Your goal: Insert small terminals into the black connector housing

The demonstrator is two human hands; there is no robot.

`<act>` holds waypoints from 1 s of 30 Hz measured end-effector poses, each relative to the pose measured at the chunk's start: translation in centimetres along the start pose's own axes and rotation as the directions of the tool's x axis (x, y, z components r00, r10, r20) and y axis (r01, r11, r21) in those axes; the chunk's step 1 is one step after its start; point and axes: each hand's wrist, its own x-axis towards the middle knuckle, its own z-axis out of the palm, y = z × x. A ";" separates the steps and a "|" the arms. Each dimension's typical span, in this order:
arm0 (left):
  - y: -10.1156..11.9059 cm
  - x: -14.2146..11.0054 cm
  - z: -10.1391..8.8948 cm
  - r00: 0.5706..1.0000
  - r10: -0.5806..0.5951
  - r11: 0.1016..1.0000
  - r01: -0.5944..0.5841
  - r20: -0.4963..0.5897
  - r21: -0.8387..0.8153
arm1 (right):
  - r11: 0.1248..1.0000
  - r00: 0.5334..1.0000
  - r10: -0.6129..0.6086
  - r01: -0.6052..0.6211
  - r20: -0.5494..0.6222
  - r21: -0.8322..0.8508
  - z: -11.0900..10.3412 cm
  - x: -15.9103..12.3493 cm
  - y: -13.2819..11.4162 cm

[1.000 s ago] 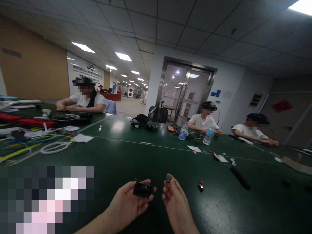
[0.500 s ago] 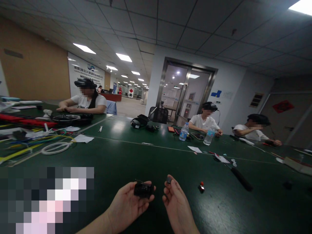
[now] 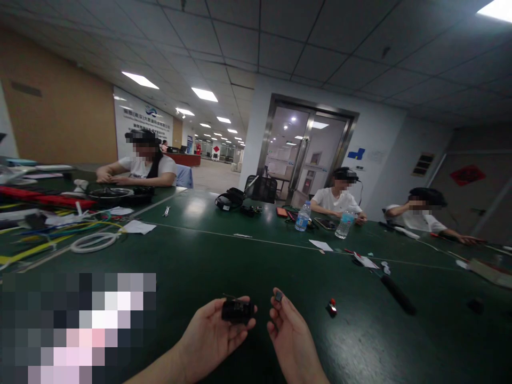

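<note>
My left hand [image 3: 210, 336] is palm up near the bottom middle, its fingers curled around a small black boxy part [image 3: 237, 311] with thin wires on top. Just to its right my right hand [image 3: 292, 336] pinches a tiny dark piece [image 3: 277, 296] between thumb and fingertips, a few centimetres from the black part. Both hands hover over the dark green table [image 3: 224, 261]. A small red and black component [image 3: 332, 306] lies on the table to the right of my right hand.
A black cylindrical tool [image 3: 394, 293] lies to the right. Coloured cables and a white coil [image 3: 90, 242] cover the left side. Two water bottles [image 3: 302, 216], a headset [image 3: 228, 201] and paper scraps sit further back. Three other people sit at the table's far edges.
My hands barely moved; the view shifted slightly. The person at the far right stretched an arm out along the table.
</note>
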 end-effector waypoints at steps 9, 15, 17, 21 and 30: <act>0.0 -0.1 0.3 1.000 0.002 1.000 -0.002 -0.010 0.001 | 1.000 1.000 -0.001 0.001 -0.004 -0.014 -0.1 -0.2 -0.1; 0.0 -0.1 0.1 1.000 0.005 1.000 -0.005 0.024 -0.001 | 0.999 1.000 -0.007 0.006 -0.009 -0.035 -0.1 0.0 0.0; 0.0 -0.1 0.0 1.000 0.003 1.000 -0.003 0.023 0.001 | 0.999 1.000 -0.005 0.005 -0.003 -0.036 -0.1 0.1 0.1; 0.1 -0.1 0.1 1.000 -0.002 1.000 0.002 0.013 0.001 | 1.000 1.000 0.016 -0.016 -0.003 -0.010 -0.3 0.1 0.1; 0.1 -0.1 0.2 1.000 -0.008 1.000 0.008 0.018 -0.007 | 1.000 1.000 -0.002 0.001 -0.030 -0.021 -0.4 0.4 0.3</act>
